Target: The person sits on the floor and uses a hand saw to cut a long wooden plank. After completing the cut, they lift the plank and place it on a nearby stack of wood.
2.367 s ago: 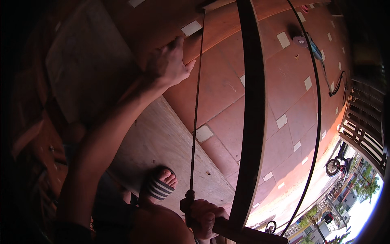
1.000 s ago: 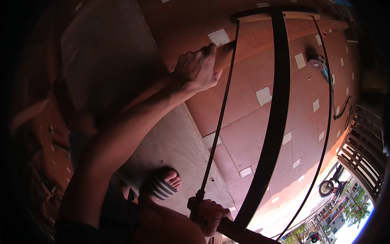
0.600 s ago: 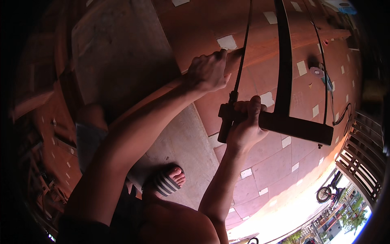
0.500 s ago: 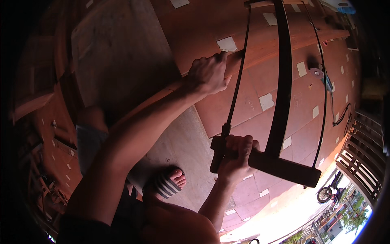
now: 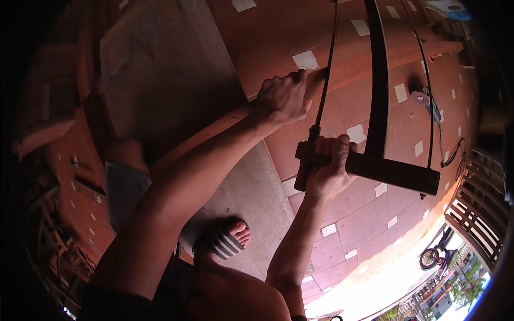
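Note:
A long reddish wooden plank (image 5: 356,72) runs slantwise across the view. My left hand (image 5: 284,99) is closed over it, knuckles up, just left of the thin saw blade (image 5: 327,80). My right hand (image 5: 331,168) is wrapped round the near end of a large wooden frame saw (image 5: 379,96), where the handle meets the crosspiece. The blade passes over the plank; how deep it sits in the wood I cannot tell. The saw's far end goes beyond the upper edge.
Under the plank lies a wide grey board (image 5: 166,69), with my foot in a striped sandal (image 5: 230,239) on its near part. On the tiled floor at right rest an angle grinder (image 5: 432,111) and its cord. Slatted woodwork (image 5: 476,214) and a motorbike (image 5: 431,258) stand farther right.
My right hand has pushed the frame saw away from me and a little rightward, so its far crosspiece has left the view. My left hand stays on the plank.

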Motion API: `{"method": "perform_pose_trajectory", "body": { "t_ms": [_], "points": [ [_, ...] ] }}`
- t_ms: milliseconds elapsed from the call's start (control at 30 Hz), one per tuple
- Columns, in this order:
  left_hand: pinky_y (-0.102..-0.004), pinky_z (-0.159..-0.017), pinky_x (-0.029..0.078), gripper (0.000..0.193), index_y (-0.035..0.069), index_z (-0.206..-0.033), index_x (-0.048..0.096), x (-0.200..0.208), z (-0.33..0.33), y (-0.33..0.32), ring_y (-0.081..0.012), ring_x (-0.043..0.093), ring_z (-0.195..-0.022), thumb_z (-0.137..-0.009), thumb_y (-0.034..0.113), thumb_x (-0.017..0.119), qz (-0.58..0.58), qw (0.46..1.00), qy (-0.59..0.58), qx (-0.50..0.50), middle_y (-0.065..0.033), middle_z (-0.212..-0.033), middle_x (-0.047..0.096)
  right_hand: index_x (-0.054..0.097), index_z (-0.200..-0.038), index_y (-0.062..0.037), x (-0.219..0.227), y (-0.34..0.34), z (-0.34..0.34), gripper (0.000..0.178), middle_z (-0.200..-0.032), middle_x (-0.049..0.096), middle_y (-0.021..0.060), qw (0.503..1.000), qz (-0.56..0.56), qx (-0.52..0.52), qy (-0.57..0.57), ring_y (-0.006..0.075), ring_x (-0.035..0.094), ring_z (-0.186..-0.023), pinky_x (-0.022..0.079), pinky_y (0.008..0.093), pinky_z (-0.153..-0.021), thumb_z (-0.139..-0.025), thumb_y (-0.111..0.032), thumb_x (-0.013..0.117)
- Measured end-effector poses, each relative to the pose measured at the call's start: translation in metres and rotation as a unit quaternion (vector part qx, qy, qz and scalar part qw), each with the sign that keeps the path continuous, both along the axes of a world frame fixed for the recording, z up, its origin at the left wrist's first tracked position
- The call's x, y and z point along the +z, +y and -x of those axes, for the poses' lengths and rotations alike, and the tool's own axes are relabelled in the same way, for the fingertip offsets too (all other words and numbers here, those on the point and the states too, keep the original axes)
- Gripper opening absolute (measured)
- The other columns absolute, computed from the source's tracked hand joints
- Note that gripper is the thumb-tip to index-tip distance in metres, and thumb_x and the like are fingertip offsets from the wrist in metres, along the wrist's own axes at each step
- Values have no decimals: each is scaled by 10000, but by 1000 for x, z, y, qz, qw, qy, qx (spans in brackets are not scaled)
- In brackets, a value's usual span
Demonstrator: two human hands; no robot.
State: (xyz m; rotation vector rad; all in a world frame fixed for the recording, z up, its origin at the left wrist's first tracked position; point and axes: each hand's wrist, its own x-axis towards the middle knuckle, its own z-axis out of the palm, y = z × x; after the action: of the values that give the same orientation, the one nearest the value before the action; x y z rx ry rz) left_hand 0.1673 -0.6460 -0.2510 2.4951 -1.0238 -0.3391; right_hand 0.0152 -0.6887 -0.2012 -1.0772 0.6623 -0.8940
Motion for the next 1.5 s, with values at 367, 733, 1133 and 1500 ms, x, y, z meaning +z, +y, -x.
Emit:
{"method": "perform_pose_trajectory", "body": {
  "t_ms": [367, 733, 1133, 1500],
  "points": [
    [-465, -957, 492, 584, 35, -1207, 558, -8, -11, 24, -270, 666, -1072, -761, 319, 807, 153, 976, -152, -7, -154, -1164, 671, 473, -884, -58, 113, 76, 91, 279, -676, 511, 60, 974, 207, 91, 16, 157, 474, -602, 452, 359, -664, -1042, -238, 617],
    [-506, -937, 497, 721, 18, -1335, 474, 0, 68, 276, -412, 578, -1138, -772, 273, 846, 40, 999, -8, 26, -215, -1210, 579, 570, -834, -27, 79, 175, 196, 130, -779, 596, 63, 988, 22, -69, 138, 140, 542, -678, 486, 305, -672, -945, -55, 632],
    [-475, -821, 563, 639, 57, -1287, 502, 1, 35, 211, -365, 663, -1037, -842, 415, 786, -51, 998, 7, 34, -181, -1178, 623, 543, -861, -42, 116, 187, 218, 166, -763, 609, 93, 992, 28, -118, 40, 173, 552, -692, 464, 345, -685, -966, -86, 663],
    [-468, -831, 573, 582, 57, -1202, 502, 4, -1, 123, -340, 675, -1057, -831, 396, 794, -8, 999, -21, 31, -141, -1231, 594, 396, -801, -128, 275, 181, 268, 327, -626, 383, -8, 991, 83, -62, 90, 130, 361, -548, 374, 335, -579, -1021, -216, 620]
  ]
}}
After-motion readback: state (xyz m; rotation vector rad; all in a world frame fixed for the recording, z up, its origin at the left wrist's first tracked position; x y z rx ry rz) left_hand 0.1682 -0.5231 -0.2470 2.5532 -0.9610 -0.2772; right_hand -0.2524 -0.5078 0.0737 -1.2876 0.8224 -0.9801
